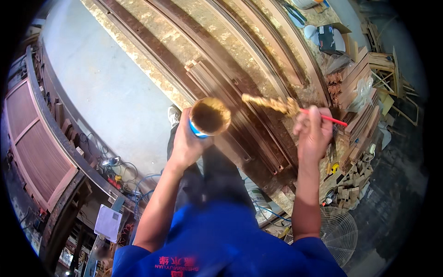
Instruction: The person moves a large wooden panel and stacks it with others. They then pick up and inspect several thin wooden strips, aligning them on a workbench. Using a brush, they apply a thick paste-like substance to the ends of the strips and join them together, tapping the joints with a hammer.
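My left hand (188, 147) is wrapped round a cup (199, 131) with a blue and white outside. Its opening tilts up toward me, and yellowish-brown paste coats the rim and inside. Off to the right, my right hand (315, 134) grips a thin red-handled brush (328, 118) between thumb and fingers. The brush points left toward the cup, apart from it, and thick yellowish-brown paste hides its bristle end. Below both hands, dark brown wooden strips (258, 124) lie side by side on a paste-stained board (221, 51).
Long wooden mouldings (249, 39) run across the board. Stacked wood pieces (360, 124), a dark box (326, 39) and offcuts (353, 187) stand at the right. A wire fan guard (339, 235) is near my right elbow. On the left are a panelled wooden door (39, 138) and cables (131, 173).
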The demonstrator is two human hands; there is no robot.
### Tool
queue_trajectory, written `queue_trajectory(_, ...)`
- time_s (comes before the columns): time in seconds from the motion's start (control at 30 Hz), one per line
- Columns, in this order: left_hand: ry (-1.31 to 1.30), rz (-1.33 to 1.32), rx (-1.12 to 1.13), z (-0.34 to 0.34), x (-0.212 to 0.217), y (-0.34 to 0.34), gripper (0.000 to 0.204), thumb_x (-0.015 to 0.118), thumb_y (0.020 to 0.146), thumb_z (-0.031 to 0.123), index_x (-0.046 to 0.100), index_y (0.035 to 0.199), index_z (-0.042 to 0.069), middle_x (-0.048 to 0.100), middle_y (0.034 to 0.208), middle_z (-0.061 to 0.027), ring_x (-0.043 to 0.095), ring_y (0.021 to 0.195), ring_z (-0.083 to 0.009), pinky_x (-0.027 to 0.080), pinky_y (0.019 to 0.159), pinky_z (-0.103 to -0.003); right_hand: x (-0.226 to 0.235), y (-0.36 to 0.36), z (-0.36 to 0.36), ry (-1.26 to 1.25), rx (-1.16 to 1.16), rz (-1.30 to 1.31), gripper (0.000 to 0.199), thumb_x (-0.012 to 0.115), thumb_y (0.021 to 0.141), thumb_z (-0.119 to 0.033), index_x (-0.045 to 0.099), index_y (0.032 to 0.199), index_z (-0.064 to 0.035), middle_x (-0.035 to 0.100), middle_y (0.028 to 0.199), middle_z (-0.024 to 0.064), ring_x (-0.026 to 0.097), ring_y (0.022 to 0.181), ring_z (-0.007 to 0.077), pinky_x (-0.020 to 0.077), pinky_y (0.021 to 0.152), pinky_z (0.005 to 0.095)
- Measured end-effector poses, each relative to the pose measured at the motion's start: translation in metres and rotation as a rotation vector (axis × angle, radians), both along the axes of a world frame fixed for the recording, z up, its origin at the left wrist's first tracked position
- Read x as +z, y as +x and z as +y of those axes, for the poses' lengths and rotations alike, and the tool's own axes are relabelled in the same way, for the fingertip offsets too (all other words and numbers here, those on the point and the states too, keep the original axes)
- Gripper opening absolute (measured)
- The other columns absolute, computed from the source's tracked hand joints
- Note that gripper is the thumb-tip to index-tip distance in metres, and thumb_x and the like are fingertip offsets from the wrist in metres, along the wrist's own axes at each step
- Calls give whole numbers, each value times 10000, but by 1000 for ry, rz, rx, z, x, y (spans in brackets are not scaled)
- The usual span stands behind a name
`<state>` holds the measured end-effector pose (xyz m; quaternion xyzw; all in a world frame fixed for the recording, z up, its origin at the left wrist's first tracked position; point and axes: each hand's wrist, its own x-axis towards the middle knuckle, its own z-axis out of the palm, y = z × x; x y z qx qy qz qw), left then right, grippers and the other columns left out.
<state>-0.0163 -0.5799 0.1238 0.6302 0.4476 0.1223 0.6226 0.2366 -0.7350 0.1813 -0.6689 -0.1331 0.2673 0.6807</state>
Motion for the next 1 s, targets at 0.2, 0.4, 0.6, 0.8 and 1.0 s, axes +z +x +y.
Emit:
queue_trajectory(0.2,-76,57,2,-1,-29,-34,732,848,736,49,491,1374,18,632,1211,-138,634,1152,-259,497,1009,-368,-63,-4,47,-153,73,-287,125,606,1046,-95,566,944,-35,687,788,94,614,589,94,513,523,233)
queue_trajectory(0.4,-128,38,12,11,-36,-51,765,870,729,53,475,1383,2,628,1255,-134,622,1181,-246,485,1035,-365,-77,-13,73,-320,356,-701,88,659,998,-65,621,952,-1,685,841,121,673,684,193,526,621,322)
queue_trajectory(0.6,-142,29,-3,24,-41,-59,799,892,721,62,467,1396,6,622,1276,-128,616,1205,-241,479,1051,-366,-37,-13,98,-451,780,-908,142,630,916,19,665,1040,-42,671,950,157,660,875,381,535,772,411)
queue_trajectory(0.8,-171,45,22,26,-36,-60,800,893,726,66,469,1403,14,621,1286,-125,614,1221,-241,476,1059,-361,-44,-4,111,-415,712,-807,54,657,950,-31,654,1003,-26,657,863,153,648,781,376,516,684,402)
queue_trajectory(1.0,-208,85,28,21,-35,-56,770,889,735,68,486,1389,19,628,1289,-123,620,1219,-242,477,1055,-360,-60,-1,110,-326,598,-849,56,678,958,-43,668,977,9,692,890,151,695,780,291,551,721,354)
